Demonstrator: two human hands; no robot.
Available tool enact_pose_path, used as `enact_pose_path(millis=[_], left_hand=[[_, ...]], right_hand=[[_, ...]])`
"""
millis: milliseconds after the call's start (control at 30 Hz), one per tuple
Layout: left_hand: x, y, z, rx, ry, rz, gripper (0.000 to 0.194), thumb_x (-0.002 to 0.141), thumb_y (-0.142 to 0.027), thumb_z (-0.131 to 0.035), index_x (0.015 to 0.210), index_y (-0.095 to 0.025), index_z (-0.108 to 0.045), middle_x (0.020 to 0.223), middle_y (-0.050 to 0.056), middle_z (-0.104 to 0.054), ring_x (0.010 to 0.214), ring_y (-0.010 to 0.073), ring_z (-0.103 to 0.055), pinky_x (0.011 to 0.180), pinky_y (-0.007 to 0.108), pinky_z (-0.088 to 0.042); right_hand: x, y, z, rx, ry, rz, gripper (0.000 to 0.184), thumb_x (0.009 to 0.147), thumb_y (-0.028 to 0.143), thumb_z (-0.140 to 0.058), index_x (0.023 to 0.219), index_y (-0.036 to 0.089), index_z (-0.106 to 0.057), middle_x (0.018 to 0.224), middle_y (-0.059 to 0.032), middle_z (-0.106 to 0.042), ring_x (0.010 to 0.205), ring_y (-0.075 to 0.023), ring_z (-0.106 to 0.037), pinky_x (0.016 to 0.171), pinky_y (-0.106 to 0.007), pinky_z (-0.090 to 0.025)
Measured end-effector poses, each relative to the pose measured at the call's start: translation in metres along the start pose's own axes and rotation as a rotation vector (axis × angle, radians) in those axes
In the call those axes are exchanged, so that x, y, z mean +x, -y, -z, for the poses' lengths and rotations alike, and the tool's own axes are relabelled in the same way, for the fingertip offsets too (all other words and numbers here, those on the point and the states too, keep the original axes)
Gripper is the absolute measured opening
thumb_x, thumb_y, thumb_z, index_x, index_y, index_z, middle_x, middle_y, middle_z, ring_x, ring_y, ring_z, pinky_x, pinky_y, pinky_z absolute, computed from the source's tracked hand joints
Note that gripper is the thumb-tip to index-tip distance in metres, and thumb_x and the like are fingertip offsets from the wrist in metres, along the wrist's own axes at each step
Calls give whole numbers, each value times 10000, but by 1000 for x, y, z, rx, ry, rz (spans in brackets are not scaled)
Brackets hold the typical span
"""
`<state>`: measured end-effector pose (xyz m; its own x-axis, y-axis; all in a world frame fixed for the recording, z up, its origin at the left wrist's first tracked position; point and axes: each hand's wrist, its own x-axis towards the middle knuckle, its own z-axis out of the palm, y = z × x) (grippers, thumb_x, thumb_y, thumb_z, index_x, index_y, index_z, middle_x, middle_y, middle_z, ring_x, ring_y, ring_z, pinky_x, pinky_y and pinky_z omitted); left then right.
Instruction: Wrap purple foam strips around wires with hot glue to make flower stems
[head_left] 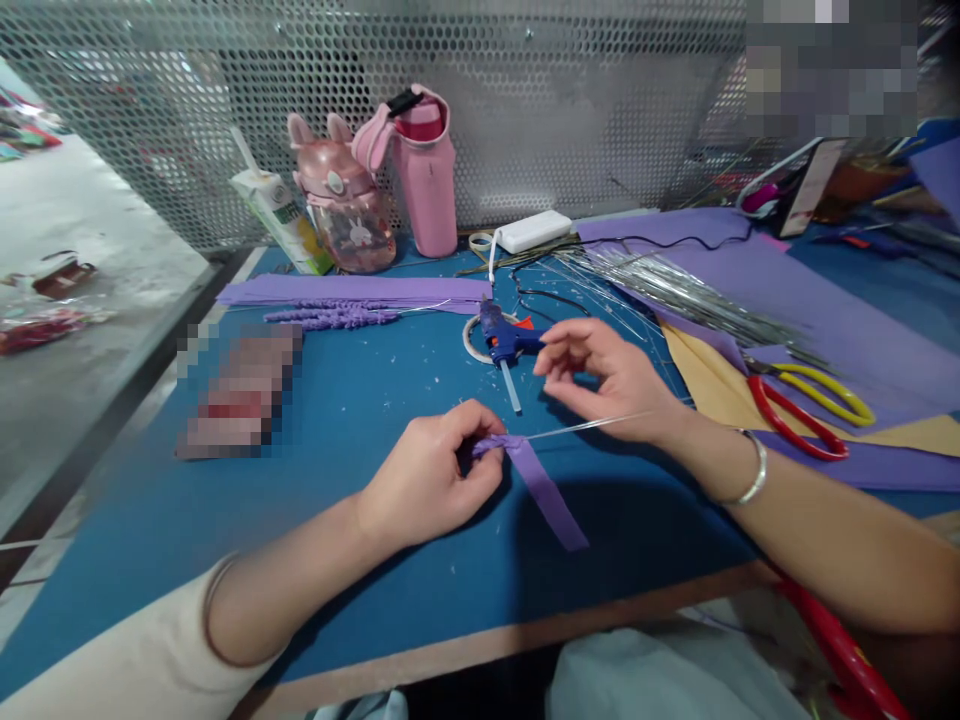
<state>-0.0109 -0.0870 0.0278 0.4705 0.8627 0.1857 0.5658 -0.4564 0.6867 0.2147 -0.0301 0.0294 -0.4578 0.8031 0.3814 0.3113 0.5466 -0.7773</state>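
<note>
My left hand [439,470] is closed in a pinch on a purple crepe paper strip [551,497], whose twisted end wraps thin wire. The strip's loose tail hangs down to the right over the table. From the pinch, the thin wire [577,427] runs right, passing in front of my right palm. My right hand [600,375] is raised with its fingers loosely bent and apart, beside the handle of a blue glue gun [504,335]. A glue stick [511,388] juts from the gun's rear. The gun lies over a roll of tape [472,342].
Finished purple sprigs [337,316] and folded purple paper [352,290] lie at the back left. Bottles [431,190] and a drink carton [281,220] stand by the perforated metal screen [510,110]. Rightward are wire bundles [682,290], pliers [802,420] and paper sheets [847,330].
</note>
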Motion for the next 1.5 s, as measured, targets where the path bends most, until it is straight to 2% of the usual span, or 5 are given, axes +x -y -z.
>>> enact_pose_path(millis=[300,600,833,1200,1500], left_hand=[[14,21,12,303,59,-125,182,781,-130,-495,907,-163,-622,956,75,-599,937,216,-555,836,334,-458],[23,38,2,304,-72,-110,153,897,-164,-437,931,-164,-586,928,74,-600,892,198,-555,810,329,-476],[30,39,-6,505,-205,-39,316,862,-269,-515,1161,-168,-526,1343,123,-509,1280,310,-407,1054,509,-330],[36,38,-4,592,-44,22,431,925,-310,-381,1340,-208,-444,1429,78,-456,1333,297,-362,1071,537,-293],[41,32,-6,627,-88,7,399,890,-276,-433,1277,-237,-522,1341,80,-536,1232,288,-459,1033,523,-331]], right_hand=[[10,-25,24,-251,-322,-56,185,842,264,-557,1020,216,-546,832,-32,-611,734,-162,-580,629,-290,-465],[26,-28,15,-565,-5,158,349,744,48,-478,1043,196,-579,1083,-95,-597,1035,-252,-546,927,-410,-439],[44,-47,6,-729,188,76,628,630,-9,-484,1241,136,-498,1265,-140,-549,1182,-279,-495,1019,-419,-392],[48,-60,2,-518,115,-20,415,805,255,-553,1216,198,-551,1201,-114,-571,1081,-277,-564,932,-420,-440],[49,-52,27,-143,-56,-151,258,835,386,-511,775,163,-625,817,-49,-649,800,-198,-585,761,-326,-452]])
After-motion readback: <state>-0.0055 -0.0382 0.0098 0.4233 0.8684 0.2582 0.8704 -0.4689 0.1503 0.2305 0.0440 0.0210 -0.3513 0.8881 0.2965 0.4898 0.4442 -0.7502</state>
